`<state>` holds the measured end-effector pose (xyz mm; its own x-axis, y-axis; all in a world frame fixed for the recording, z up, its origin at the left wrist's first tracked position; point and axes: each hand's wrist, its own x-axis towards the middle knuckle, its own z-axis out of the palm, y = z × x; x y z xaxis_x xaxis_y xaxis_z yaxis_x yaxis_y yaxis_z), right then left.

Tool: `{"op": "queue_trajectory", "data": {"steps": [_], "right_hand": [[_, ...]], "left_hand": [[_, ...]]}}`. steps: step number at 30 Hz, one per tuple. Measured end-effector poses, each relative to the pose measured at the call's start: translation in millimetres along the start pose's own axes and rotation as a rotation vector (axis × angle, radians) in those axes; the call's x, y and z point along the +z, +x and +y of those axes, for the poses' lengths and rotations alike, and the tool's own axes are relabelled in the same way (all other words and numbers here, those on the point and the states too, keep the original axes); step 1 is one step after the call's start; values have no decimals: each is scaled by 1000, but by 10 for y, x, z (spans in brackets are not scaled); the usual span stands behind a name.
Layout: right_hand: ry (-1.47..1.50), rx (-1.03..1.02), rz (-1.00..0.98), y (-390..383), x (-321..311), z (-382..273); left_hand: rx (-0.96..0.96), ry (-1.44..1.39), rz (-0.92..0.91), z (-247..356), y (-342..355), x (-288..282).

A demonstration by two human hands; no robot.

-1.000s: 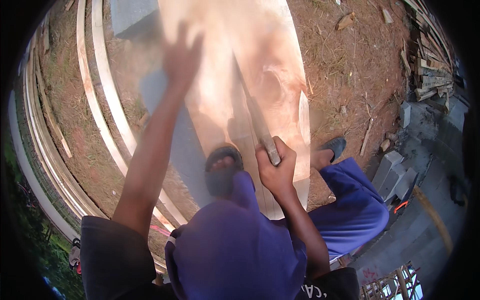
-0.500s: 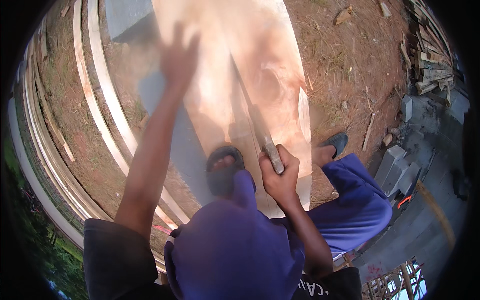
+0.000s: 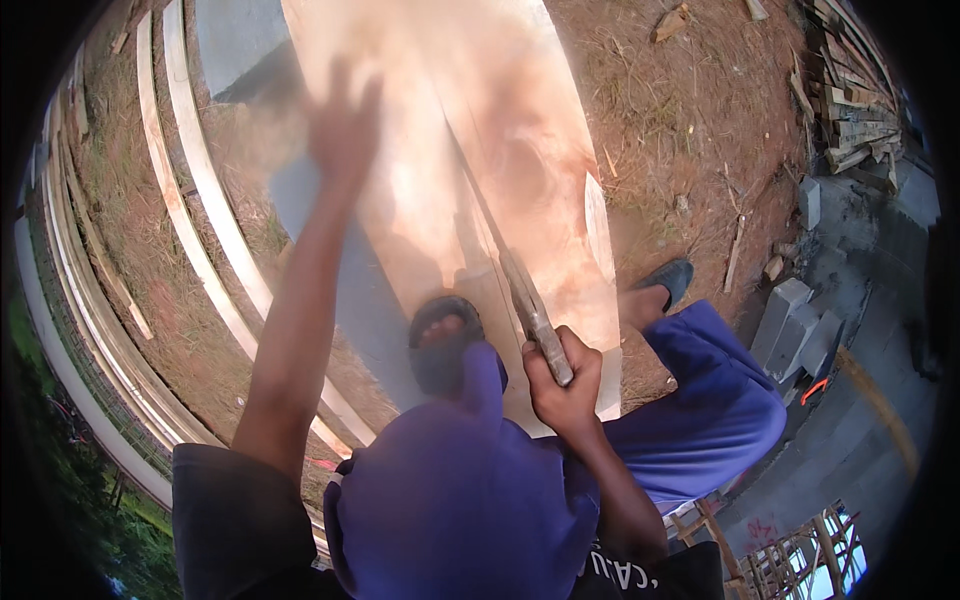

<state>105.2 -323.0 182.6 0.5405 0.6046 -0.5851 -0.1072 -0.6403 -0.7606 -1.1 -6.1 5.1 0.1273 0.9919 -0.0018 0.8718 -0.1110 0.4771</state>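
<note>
A handsaw (image 3: 516, 285) lies along a long, pale plywood sheet (image 3: 555, 240), its thin blade pointing away from me. Its worn handle is wrapped by the fingers of my right hand (image 3: 568, 385). Along the blade runs a dark line in the wood, and the far end of the blade is blurred. Farther up, at the sheet's left edge, my left hand (image 3: 345, 130) rests with fingers spread, hazy in the picture, holding nothing. Between my arms, my foot in a dark sandal (image 3: 445, 345) presses on the plywood.
A grey sheet (image 3: 375, 300) lies under the plywood's left side. Long timber strips (image 3: 200, 160) run along the ground at left. Grey blocks (image 3: 785, 325) and a pile of wood offcuts (image 3: 860, 120) lie at right. My other sandalled foot (image 3: 668, 285) stands on the soil.
My right hand has drawn the saw back toward me, its handle sitting lower now. My left hand stays spread on the sheet's edge; the whole view has shifted slightly.
</note>
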Motion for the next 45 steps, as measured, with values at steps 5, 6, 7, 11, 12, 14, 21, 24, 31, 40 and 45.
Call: {"op": "queue_trajectory", "data": {"steps": [5,6,7,11,12,14,21,24,31,40,45], "right_hand": [[-28,-142,69,722,443,-66],[-38,-58,23,423,302,-36],[-65,-42,-1,67,109,122],[-169,-61,40,-1016,-572,195],[-160,-18,34,-1043,-579,116],[-84,-5,-3,-796,-435,76],[-23,-155,41,651,352,19],[-49,-2,-31,-375,-209,223],[-16,37,-53,-368,-210,24],[-55,19,-24,-647,-323,-6],[-56,39,-44,-795,-483,-202]], "left_hand": [[2,-70,-61,104,-24,-24],[-7,-67,-57,55,-31,-42],[-26,-45,-45,41,33,-90],[-42,-31,-48,124,-10,-32],[-29,-31,-40,108,-22,-27],[31,-6,31,-27,52,35],[5,-67,-50,80,-17,-9],[41,-15,32,-135,28,39],[4,-21,-19,38,26,-1],[11,-57,17,-50,46,25],[-14,-23,-2,28,24,16]]}}
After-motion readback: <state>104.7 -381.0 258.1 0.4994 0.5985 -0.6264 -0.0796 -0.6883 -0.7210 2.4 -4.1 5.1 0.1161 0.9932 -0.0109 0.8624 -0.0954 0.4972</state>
